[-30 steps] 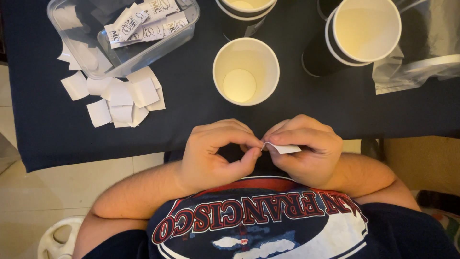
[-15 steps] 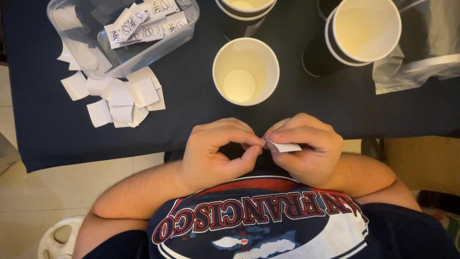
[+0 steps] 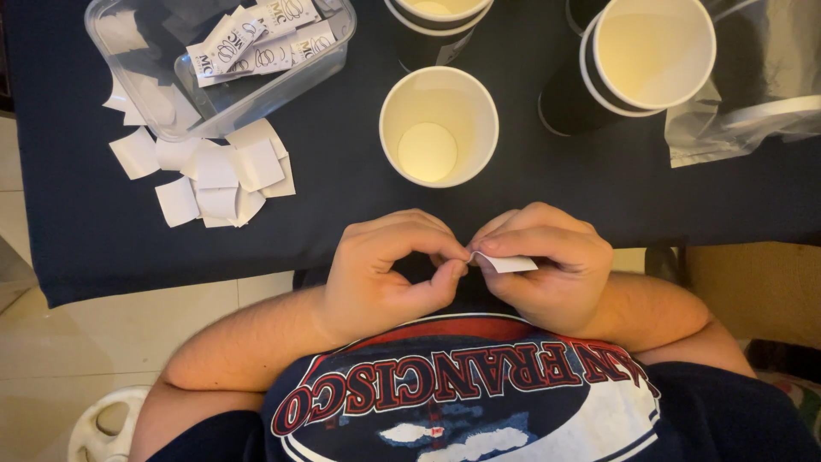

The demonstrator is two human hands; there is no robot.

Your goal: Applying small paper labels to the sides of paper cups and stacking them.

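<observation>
View from above, at the near edge of a table with a dark blue cloth (image 3: 342,171). My left hand (image 3: 389,274) and right hand (image 3: 547,269) meet close to my chest, and between them I hold a small white paper sachet (image 3: 506,263): the right thumb and forefinger pinch its body flat, while the left thumb and forefinger press together on its near corner, knuckles curled in. The sachet sits below the table edge, well short of the open white paper cup (image 3: 438,127) straight ahead, which looks empty. To work this grip well, I judge the two pinches should sit just beside each other at one corner, so the paper gives along a short line and not across the middle; keeping the packet level should hold its contents in. Up left, a clear plastic tub (image 3: 145,94) holds more printed sachets (image 3: 256,38), with loose white paper squares (image 3: 214,175) lying beside it. Two black-sleeved cups (image 3: 650,64) stand behind.
</observation>
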